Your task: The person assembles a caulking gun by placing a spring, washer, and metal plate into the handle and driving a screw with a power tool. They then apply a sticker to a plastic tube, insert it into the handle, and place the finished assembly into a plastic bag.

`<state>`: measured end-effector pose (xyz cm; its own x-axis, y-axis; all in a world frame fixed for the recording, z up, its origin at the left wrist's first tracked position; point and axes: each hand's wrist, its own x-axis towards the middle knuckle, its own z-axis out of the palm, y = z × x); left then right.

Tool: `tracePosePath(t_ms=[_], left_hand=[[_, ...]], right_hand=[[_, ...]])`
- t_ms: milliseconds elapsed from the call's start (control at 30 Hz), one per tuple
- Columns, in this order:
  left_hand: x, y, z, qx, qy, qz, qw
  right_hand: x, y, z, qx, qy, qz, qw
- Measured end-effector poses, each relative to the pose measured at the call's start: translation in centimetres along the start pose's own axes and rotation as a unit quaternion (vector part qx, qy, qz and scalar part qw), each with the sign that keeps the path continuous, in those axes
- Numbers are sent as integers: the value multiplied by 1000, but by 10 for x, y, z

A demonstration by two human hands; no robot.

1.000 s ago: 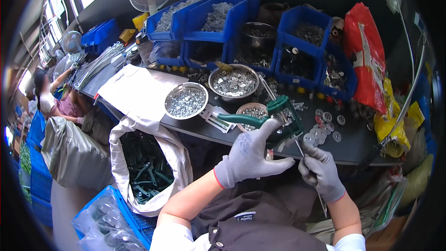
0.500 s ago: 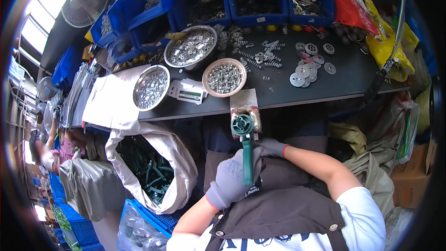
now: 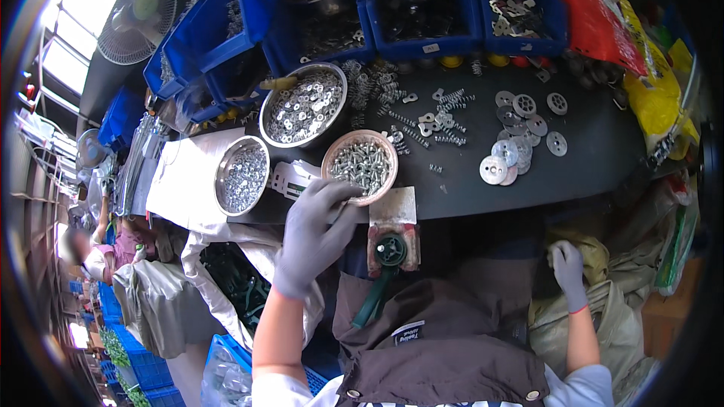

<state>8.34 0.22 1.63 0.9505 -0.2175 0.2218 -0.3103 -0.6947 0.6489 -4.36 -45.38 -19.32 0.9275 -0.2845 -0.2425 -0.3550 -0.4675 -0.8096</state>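
My left hand point(image 3: 313, 234), in a grey glove with a red cuff, reaches to the near rim of a pinkish bowl point(image 3: 326, 152) full of small metal screws point(image 3: 363, 164). Its thumb stands apart from the fingers, and no part shows in it. Just right of that hand, a dark green lever-like part point(image 3: 373, 298) rests with its round end on a small block fixture point(image 3: 412, 250) at the table edge, its arm slanting down-left. My right hand point(image 3: 567, 265), gloved too, is far to the right with curled fingers over a yellowish sack point(image 3: 592, 252); anything inside it is hidden.
Metal bowls of small nuts point(image 3: 243, 177) and flat metal pieces point(image 3: 305, 105) stand at the left. Springs point(image 3: 413, 134) and metal discs point(image 3: 520, 152) lie on the dark table. Blue bins point(image 3: 430, 47) line the back. A white sack point(image 3: 204, 271) holds green parts.
My left hand has let go of the green part's arm and moved up-left to the screw bowl. My right hand has moved away from beside the fixture to the far right.
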Motion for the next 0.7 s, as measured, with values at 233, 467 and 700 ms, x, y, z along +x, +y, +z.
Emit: tracePosePath(t_ms=[233, 467, 700], left_hand=[[120, -6, 84, 339, -111, 147, 923], [133, 7, 65, 310, -112, 153, 932], [22, 27, -15, -143, 4, -25, 989]], right_hand=[[-25, 270, 29, -302, -15, 74, 950], [-13, 328, 108, -470, -67, 204, 856], [-4, 362, 68, -442, -260, 36, 858]])
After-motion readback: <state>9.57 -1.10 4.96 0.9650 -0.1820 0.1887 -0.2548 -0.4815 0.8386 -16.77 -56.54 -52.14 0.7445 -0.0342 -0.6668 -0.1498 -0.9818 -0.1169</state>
